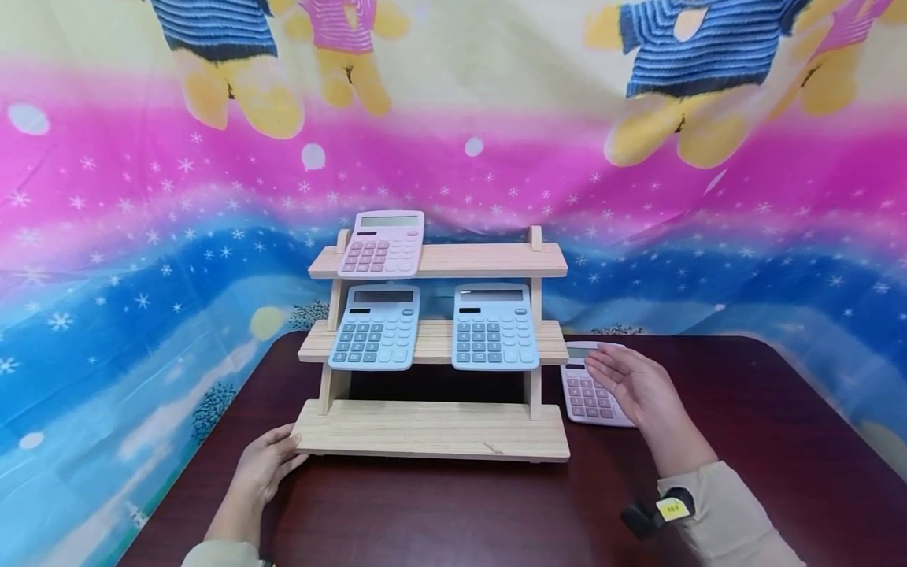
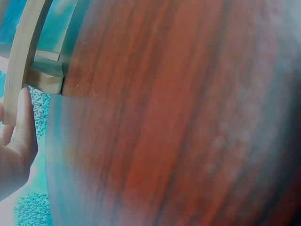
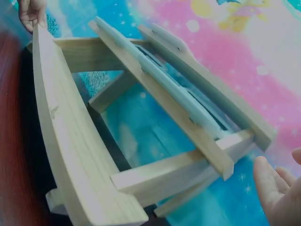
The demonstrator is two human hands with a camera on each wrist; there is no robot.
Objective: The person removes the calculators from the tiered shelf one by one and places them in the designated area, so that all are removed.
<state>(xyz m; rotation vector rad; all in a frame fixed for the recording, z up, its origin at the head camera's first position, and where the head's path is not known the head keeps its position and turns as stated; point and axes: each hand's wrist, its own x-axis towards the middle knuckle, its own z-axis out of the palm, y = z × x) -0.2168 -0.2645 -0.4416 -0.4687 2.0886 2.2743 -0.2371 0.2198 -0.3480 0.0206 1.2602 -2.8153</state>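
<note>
Cloth [image 1: 453, 181] printed with figures in striped shirts and white snowflakes fills the background at twelve o'clock, behind a dark reddish table [image 1: 425, 512]. On the table stands a three-step wooden shelf [image 1: 435, 344], taken here as the centre of the clock, as the head view shows it. At eight o'clock the left hand [image 1: 264, 465] grasps the end of the bottom board [image 1: 432, 431] with its fingers and thumb. At three o'clock the right hand [image 1: 635, 386] is released, its fingers fairly straight and holding nothing; it covers part of a loose pink calculator [image 1: 586, 395], and whether the two touch cannot be told. That calculator lies on the table just beside the shelf, also near three o'clock. Another three sit on the steps, displays uppermost: the upper pink calculator [image 1: 383, 244] on the top step at eleven o'clock, the left blue calculator [image 1: 375, 328] on the middle step toward ten o'clock, and the right blue calculator [image 1: 495, 327] on that same step toward two o'clock.
</note>
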